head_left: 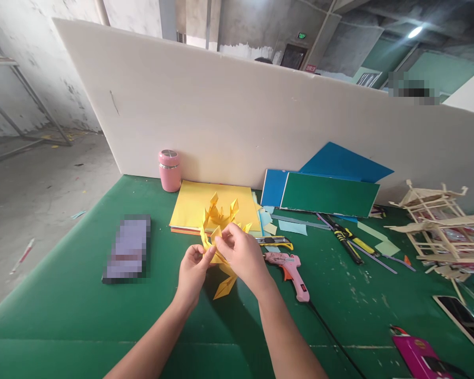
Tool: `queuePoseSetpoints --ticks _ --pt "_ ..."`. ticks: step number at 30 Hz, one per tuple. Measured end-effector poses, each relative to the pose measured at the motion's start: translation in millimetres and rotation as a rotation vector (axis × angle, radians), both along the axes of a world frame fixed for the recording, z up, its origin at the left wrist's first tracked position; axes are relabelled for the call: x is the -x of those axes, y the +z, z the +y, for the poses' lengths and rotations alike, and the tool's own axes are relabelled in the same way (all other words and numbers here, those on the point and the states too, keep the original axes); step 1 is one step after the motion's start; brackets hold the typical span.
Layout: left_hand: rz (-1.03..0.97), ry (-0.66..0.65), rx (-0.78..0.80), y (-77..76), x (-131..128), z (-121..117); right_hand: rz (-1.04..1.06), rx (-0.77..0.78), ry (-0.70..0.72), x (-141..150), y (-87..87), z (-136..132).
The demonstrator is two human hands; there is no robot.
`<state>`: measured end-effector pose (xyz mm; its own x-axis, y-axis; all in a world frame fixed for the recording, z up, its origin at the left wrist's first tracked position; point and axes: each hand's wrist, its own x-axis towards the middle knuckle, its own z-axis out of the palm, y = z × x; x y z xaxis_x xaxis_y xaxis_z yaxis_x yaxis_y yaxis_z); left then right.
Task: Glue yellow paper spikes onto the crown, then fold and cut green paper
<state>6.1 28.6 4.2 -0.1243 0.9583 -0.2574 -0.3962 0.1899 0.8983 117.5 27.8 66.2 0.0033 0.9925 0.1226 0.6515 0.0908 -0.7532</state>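
Note:
A spiky yellow folded-paper model [220, 216] is held just above the green table [63, 316], near its middle. My left hand [193, 273] grips the model's lower left side with curled fingers. My right hand [243, 255] pinches a yellow flap at the model's centre between thumb and fingertips. Yellow points stick out above and below both hands. A stack of yellow paper sheets [193, 202] lies flat behind the model.
A pink cup [169, 169] stands by the white partition board [260, 116]. Right of my hands lie a pink glue gun [290, 271], a yellow utility knife [276, 242], blue and green card sheets [327, 192], paper scraps and a wooden stick model [438, 226]. A blurred dark object [128, 247] lies left.

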Motion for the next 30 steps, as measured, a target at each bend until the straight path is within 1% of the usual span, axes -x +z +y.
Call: queuePoseSetpoints --ticks 4,12,15,18,19,21,24,27,30 --pt "0.012 -0.011 -0.008 -1.4 0 0 0.003 0.013 -0.021 0 1.2 0" --pt "0.063 0.006 -0.061 -10.7 0 1 0.038 0.012 -0.072 2 1.4 0" --pt "0.068 0.005 -0.091 -12.4 0 1 0.053 0.015 -0.066 2 1.6 -1" --pt "0.080 0.005 -0.126 -14.1 0 1 0.069 0.033 -0.030 2 4.5 -5" --pt "0.088 0.009 -0.139 -14.9 0 1 0.068 0.021 -0.022 1 5.8 -7" --pt "0.114 0.019 -0.163 -17.3 1 2 0.071 -0.051 -0.027 -3 7.7 -12" --pt "0.173 0.035 -0.205 -22.4 6 7 0.117 -0.172 -0.098 -18 5.0 -25" --pt "0.246 0.035 -0.251 -28.1 11 15 0.112 -0.165 -0.250 -47 -8.1 -39" --pt "0.335 0.031 -0.305 -30.8 17 18 -0.017 -0.112 -0.425 -83 -29.9 -53"
